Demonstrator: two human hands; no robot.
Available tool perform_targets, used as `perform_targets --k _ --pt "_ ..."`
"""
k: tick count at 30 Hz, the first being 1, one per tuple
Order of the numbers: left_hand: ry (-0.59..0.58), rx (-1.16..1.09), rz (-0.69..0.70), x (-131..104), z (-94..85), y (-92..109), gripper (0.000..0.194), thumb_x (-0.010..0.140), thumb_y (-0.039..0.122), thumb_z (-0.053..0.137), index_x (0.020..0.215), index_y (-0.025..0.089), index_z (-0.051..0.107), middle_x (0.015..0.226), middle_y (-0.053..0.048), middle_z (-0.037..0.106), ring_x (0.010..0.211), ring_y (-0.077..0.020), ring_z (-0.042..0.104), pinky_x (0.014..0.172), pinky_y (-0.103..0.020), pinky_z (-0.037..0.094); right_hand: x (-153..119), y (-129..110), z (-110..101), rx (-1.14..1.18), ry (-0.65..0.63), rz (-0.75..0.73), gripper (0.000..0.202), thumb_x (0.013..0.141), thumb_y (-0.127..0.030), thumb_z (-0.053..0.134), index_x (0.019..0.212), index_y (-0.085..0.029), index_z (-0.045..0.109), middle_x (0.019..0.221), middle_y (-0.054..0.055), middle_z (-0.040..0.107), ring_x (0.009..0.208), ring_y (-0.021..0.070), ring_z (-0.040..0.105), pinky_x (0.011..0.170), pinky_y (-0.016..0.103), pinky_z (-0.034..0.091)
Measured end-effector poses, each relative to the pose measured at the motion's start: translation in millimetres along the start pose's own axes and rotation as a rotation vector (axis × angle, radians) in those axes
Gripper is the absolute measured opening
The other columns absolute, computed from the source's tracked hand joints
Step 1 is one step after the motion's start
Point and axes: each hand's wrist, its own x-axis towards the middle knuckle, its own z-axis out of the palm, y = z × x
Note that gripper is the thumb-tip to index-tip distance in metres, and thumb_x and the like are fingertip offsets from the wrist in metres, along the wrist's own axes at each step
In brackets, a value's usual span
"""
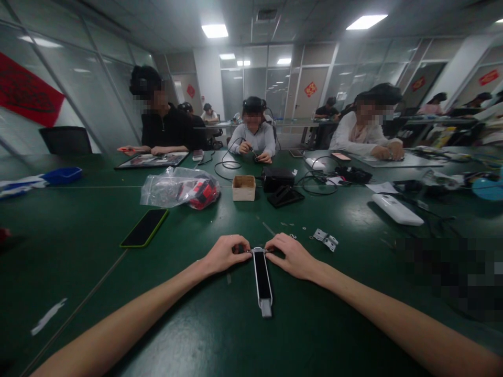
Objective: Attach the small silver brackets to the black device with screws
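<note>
Left hand (230, 252) and right hand (293, 255), fingers curled and thumbs near fingertips, pinch small parts at either side of the far end of the long black-and-white device (262, 280), which lies on the green tabletop (188, 324) between the forearms.

Note small silvery metal fitting (258, 250), ends hidden by bare left hand (228, 254) and bare right hand (290, 255) (exact shape unresolvable); also red patterned banner (29, 89), cropped at left.
</note>
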Motion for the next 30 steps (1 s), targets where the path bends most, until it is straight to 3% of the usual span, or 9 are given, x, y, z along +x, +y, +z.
perform_targets --k 30 --pt "0.011 0.003 -0.007 -0.1 0.6 0.8 0.010 0.074 0.023 0.065 0.079 0.016 0.064 0.072 0.003 0.061 0.056 -0.0080 0.050 0.056 -0.018 0.039 -0.4 -0.2 0.1 -0.014 -0.005 0.002 0.017 0.089 -0.030 0.050 0.097 -0.018 0.059 0.093 0.005 0.060 0.083 0.0169 0.053 0.071 0.031 0.045"
